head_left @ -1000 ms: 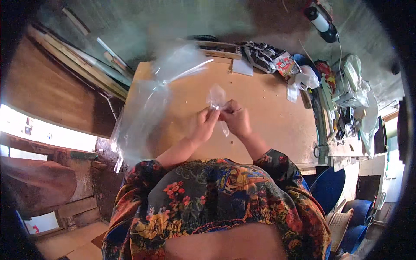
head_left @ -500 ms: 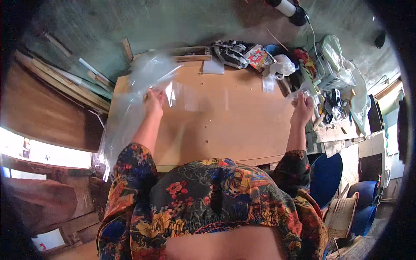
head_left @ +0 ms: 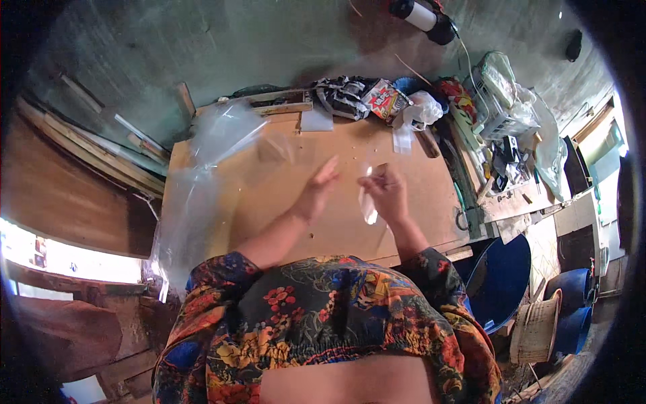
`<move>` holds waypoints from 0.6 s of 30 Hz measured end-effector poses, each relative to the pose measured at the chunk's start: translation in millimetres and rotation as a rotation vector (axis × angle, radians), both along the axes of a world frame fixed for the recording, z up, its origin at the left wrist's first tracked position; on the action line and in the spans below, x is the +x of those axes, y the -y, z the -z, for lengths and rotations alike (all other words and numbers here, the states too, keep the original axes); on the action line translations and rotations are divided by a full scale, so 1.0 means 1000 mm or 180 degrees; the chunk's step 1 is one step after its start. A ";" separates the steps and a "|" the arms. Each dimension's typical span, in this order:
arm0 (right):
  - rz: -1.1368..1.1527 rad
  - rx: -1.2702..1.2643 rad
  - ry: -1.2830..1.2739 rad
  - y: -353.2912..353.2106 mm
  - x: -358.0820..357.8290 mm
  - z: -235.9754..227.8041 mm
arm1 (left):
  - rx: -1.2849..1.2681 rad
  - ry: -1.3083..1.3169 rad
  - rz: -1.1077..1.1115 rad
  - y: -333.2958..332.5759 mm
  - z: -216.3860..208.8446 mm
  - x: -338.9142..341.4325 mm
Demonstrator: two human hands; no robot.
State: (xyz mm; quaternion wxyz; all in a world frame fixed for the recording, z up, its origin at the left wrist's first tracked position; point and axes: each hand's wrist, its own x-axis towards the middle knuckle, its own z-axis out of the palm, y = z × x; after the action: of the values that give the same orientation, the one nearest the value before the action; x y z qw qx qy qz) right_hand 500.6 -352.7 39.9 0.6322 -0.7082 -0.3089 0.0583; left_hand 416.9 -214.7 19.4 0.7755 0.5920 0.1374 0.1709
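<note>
Two bare hands: left hand [head_left: 317, 190] and right hand [head_left: 388, 192], apart from each other over the middle of the table [head_left: 431, 192].
Left fingers: stretched out and close together, the hand free and slightly blurred.
Right fingers: curled tight, pinching a small clear plastic piece [head_left: 369, 207].
Plastic piece: hanging below the right fingertips, between the two hands and nearer the right; crumpled and narrow, with a bright glare on it. Whether its lower end touches the table, I cannot tell.
Plastic sheeting [head_left: 188, 212]: large, clear and loose, spread along the table's left side and up to its far left corner, well apart from the right hand.
Far edge: a wooden frame [head_left: 282, 108] at the left, a pale square packet [head_left: 316, 120] just in front of its right end, then a black-and-white plastic bag [head_left: 341, 99], a red box [head_left: 385, 99] and a white plastic bag [head_left: 424, 109].
Right side: a grey crate [head_left: 515, 120] beyond the table, with small tools and oddments near it.
Lower right: a blue drum [head_left: 499, 286] beside the person's floral sleeve [head_left: 464, 303].
</note>
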 end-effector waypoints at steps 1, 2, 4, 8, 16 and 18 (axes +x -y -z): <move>-0.0390 0.0263 -0.0216 -0.005 -0.006 -0.002 | 0.0396 0.0300 -0.0001 0.008 -0.005 -0.002; -0.0752 0.0516 -0.0429 -0.008 -0.009 -0.003 | 0.0412 0.0475 0.0339 0.004 -0.013 -0.004; -0.1472 0.1133 -0.1100 -0.008 -0.011 -0.008 | 0.0430 0.0851 0.1035 -0.011 -0.027 -0.005; -0.1619 0.1257 -0.1386 -0.007 -0.009 -0.010 | 0.0734 0.0173 0.0784 -0.018 -0.032 -0.023; -0.0657 0.1107 -0.1301 -0.005 -0.008 -0.011 | 0.2660 0.0629 -0.0756 -0.008 -0.040 -0.023; -0.0651 0.1194 -0.1112 -0.001 -0.008 -0.014 | 0.3207 0.0809 -0.0996 -0.013 -0.043 -0.019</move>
State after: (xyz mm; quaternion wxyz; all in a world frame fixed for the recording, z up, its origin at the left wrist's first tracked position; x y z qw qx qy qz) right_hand 492.4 -352.0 53.6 0.7867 -0.5231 -0.2706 0.1849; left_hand 397.7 -201.3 62.7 0.3716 0.8376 0.0301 0.3993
